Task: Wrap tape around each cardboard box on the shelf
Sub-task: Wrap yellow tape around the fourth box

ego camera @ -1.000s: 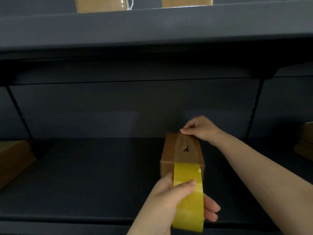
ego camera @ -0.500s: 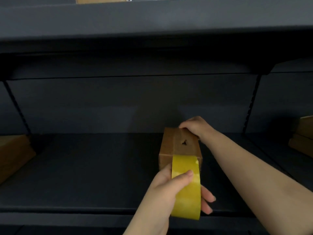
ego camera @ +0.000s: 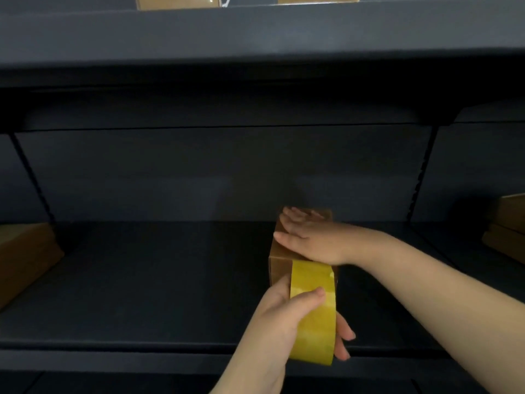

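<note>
A dark grey shelf (ego camera: pixel 142 280) runs across in front of me, its front lip nearest, its back panel far behind, another shelf board above. Nearest to me, just in front of the cardboard box (ego camera: pixel 279 264), my left hand (ego camera: pixel 287 317) is closed round the yellow tape roll (ego camera: pixel 312 317), thumb across its outer face and fingers curled behind it. The roll stands on edge against the near face of the box, and covers most of that face from my view. The box sits on the shelf, right of its middle. On top of the box my right hand (ego camera: pixel 308 240) lies flat, fingers spread and pressed down, hiding most of the lid. Left of the box, well apart, another brown carton (ego camera: pixel 25 257) sits at the shelf's end. Right of it, also well apart, stacked cartons (ego camera: pixel 508 231) show at the edge. Above and beyond the box, two more boxes (ego camera: pixel 179 2) stand on the upper shelf, cut off by the frame.
</note>
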`<action>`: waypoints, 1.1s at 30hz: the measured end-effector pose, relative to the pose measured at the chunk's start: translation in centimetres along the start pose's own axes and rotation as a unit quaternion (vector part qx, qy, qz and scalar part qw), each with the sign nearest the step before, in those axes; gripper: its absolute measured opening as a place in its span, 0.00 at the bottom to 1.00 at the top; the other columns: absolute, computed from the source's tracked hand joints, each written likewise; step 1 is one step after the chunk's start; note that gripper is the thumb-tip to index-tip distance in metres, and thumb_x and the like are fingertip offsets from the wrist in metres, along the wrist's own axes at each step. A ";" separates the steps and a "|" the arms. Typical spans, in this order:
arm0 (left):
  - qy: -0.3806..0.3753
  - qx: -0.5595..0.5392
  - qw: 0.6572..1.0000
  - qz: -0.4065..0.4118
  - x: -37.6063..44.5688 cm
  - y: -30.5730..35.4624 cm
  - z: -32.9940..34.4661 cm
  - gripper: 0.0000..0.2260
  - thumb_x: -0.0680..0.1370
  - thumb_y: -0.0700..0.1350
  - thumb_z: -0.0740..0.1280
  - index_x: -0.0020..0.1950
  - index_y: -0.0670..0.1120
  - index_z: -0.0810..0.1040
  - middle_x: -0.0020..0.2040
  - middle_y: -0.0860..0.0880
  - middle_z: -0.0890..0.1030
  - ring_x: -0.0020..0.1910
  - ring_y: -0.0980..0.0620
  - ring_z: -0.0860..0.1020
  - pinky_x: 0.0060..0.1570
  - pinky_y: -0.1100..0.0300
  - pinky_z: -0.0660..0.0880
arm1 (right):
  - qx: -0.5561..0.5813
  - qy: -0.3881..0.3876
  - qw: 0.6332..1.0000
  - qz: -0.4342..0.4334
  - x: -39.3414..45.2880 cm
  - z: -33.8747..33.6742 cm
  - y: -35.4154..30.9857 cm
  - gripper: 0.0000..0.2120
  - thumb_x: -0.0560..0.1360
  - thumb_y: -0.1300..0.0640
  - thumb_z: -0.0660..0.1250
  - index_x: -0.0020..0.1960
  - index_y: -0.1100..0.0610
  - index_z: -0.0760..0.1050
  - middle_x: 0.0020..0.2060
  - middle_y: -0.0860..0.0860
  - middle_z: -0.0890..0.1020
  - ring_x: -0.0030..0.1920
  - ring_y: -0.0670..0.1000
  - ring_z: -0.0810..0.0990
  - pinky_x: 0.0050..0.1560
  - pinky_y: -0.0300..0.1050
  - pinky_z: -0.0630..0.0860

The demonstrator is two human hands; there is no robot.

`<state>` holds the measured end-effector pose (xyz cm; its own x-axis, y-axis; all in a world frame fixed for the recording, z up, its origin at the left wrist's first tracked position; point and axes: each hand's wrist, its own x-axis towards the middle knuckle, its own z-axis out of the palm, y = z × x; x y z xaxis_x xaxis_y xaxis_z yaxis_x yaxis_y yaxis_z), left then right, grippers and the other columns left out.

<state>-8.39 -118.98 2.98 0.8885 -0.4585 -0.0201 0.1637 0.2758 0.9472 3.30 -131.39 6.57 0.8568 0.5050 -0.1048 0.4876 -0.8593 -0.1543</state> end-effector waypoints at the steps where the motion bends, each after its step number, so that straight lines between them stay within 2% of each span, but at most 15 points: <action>1: 0.004 -0.001 1.000 0.005 0.0 -0.1 -0.1 0.17 0.68 0.47 0.64 0.54 0.42 0.71 0.27 0.42 0.81 0.23 0.48 0.78 0.27 0.62 0.76 | -0.012 -0.008 0.999 0.035 0.5 -0.1 0.1 0.32 0.79 0.39 0.41 0.76 0.56 0.40 0.76 0.51 0.43 0.75 0.49 0.42 0.70 0.43 0.40; 4: 0.011 -0.009 1.000 0.012 0.1 0.1 -0.2 0.17 0.68 0.46 0.65 0.54 0.41 0.72 0.27 0.42 0.80 0.23 0.47 0.78 0.26 0.61 0.76 | 0.024 0.008 0.992 0.127 2.8 -0.5 1.3 0.32 0.78 0.37 0.41 0.76 0.53 0.45 0.76 0.52 0.50 0.75 0.53 0.51 0.71 0.49 0.51; 6: -0.002 -0.025 1.000 0.003 0.2 0.2 -0.3 0.18 0.67 0.46 0.65 0.54 0.41 0.71 0.27 0.41 0.80 0.23 0.47 0.78 0.26 0.61 0.76 | 0.068 0.034 0.984 0.163 4.4 -0.5 2.5 0.31 0.78 0.37 0.42 0.74 0.53 0.56 0.72 0.54 0.62 0.69 0.55 0.64 0.62 0.47 0.63; 8: -0.006 -0.031 0.999 -0.002 0.1 0.2 -0.5 0.18 0.68 0.45 0.65 0.55 0.41 0.70 0.27 0.41 0.80 0.23 0.47 0.78 0.27 0.61 0.76 | 0.087 0.066 0.974 0.200 6.1 -0.5 3.8 0.30 0.79 0.38 0.44 0.71 0.56 0.63 0.67 0.57 0.70 0.62 0.56 0.71 0.52 0.45 0.65; 13: -0.002 -0.030 0.999 0.010 0.1 0.3 -0.6 0.15 0.69 0.45 0.64 0.54 0.41 0.71 0.27 0.41 0.80 0.23 0.47 0.78 0.27 0.60 0.77 | 0.065 0.062 0.967 0.237 7.8 -1.0 5.3 0.23 0.80 0.45 0.49 0.67 0.57 0.68 0.63 0.58 0.73 0.56 0.55 0.74 0.50 0.43 0.68; 18: -0.018 -0.042 0.999 -0.017 -0.1 0.5 -0.7 0.15 0.71 0.43 0.69 0.55 0.40 0.71 0.28 0.40 0.80 0.23 0.45 0.78 0.28 0.59 0.77 | 0.050 0.095 0.975 0.194 4.7 -1.1 2.4 0.32 0.76 0.34 0.43 0.61 0.55 0.71 0.62 0.55 0.74 0.54 0.52 0.75 0.48 0.46 0.70; 19: -0.022 -0.049 0.998 -0.019 -0.1 0.5 -0.7 0.16 0.71 0.43 0.69 0.55 0.40 0.71 0.28 0.40 0.80 0.23 0.45 0.78 0.28 0.59 0.77 | 0.028 0.079 0.980 0.182 3.8 -0.6 1.4 0.37 0.74 0.31 0.42 0.66 0.56 0.67 0.67 0.55 0.70 0.61 0.53 0.72 0.55 0.49 0.69; 20: -0.021 -0.057 0.998 -0.015 -0.1 0.5 -0.6 0.16 0.70 0.42 0.69 0.55 0.40 0.71 0.27 0.39 0.80 0.22 0.46 0.78 0.27 0.60 0.77 | -0.007 0.059 0.982 0.179 3.2 0.0 0.5 0.40 0.73 0.30 0.41 0.72 0.57 0.58 0.72 0.54 0.62 0.69 0.56 0.64 0.64 0.55 0.64; 21: -0.017 -0.059 0.998 -0.011 0.0 0.4 -0.6 0.16 0.70 0.42 0.69 0.54 0.40 0.71 0.27 0.40 0.79 0.22 0.46 0.78 0.27 0.60 0.77 | -0.035 0.043 0.982 0.180 3.0 0.6 -0.1 0.41 0.73 0.29 0.41 0.75 0.56 0.50 0.75 0.53 0.54 0.73 0.57 0.56 0.69 0.60 0.56; 22: -0.013 -0.056 0.998 -0.009 0.1 0.4 -0.6 0.15 0.70 0.43 0.69 0.54 0.40 0.71 0.27 0.40 0.80 0.22 0.46 0.77 0.27 0.61 0.76 | -0.040 0.036 0.982 0.182 3.1 0.9 -0.3 0.40 0.73 0.30 0.41 0.76 0.55 0.46 0.76 0.52 0.50 0.74 0.57 0.51 0.70 0.62 0.52; 24: -0.010 -0.054 0.998 -0.007 0.1 0.3 -0.7 0.15 0.71 0.44 0.68 0.54 0.40 0.71 0.27 0.40 0.80 0.23 0.46 0.78 0.27 0.61 0.76 | -0.001 0.045 0.982 0.184 3.7 0.6 0.5 0.36 0.75 0.32 0.42 0.76 0.53 0.49 0.75 0.53 0.54 0.73 0.57 0.55 0.69 0.60 0.56; 27: -0.017 -0.051 0.999 -0.006 0.0 0.3 -0.8 0.18 0.70 0.45 0.68 0.56 0.40 0.70 0.28 0.40 0.80 0.24 0.46 0.78 0.29 0.59 0.77 | 0.080 0.077 0.973 0.204 5.6 0.0 3.2 0.30 0.78 0.38 0.44 0.72 0.56 0.61 0.69 0.56 0.68 0.65 0.57 0.68 0.62 0.48 0.66; 29: -0.016 -0.044 0.999 -0.011 0.0 0.4 -1.0 0.19 0.69 0.45 0.67 0.57 0.40 0.70 0.28 0.40 0.80 0.24 0.46 0.79 0.29 0.59 0.77 | 0.112 0.070 0.966 0.221 6.7 -0.3 4.5 0.27 0.81 0.43 0.45 0.71 0.59 0.63 0.68 0.59 0.69 0.64 0.57 0.70 0.56 0.43 0.65; 31: -0.008 -0.037 0.999 -0.011 -0.1 0.5 -1.4 0.20 0.68 0.46 0.67 0.57 0.39 0.71 0.28 0.40 0.80 0.24 0.46 0.78 0.29 0.59 0.77 | 0.138 0.078 0.962 0.221 7.1 -0.5 4.8 0.26 0.81 0.45 0.47 0.71 0.60 0.63 0.68 0.59 0.68 0.64 0.57 0.69 0.55 0.41 0.65; 33: 0.005 -0.033 0.999 -0.001 -0.4 0.5 -1.9 0.19 0.67 0.46 0.68 0.54 0.38 0.74 0.28 0.40 0.80 0.24 0.46 0.78 0.30 0.59 0.77 | 0.161 0.159 0.957 0.183 6.1 -0.6 4.9 0.25 0.81 0.44 0.48 0.69 0.59 0.66 0.67 0.58 0.71 0.64 0.56 0.70 0.59 0.44 0.65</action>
<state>-7.84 -117.06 2.90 0.8925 -0.4503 -0.0252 0.1925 0.3298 0.9242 10.99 -132.56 5.72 0.9930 0.0801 0.0868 0.1115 -0.8783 -0.4650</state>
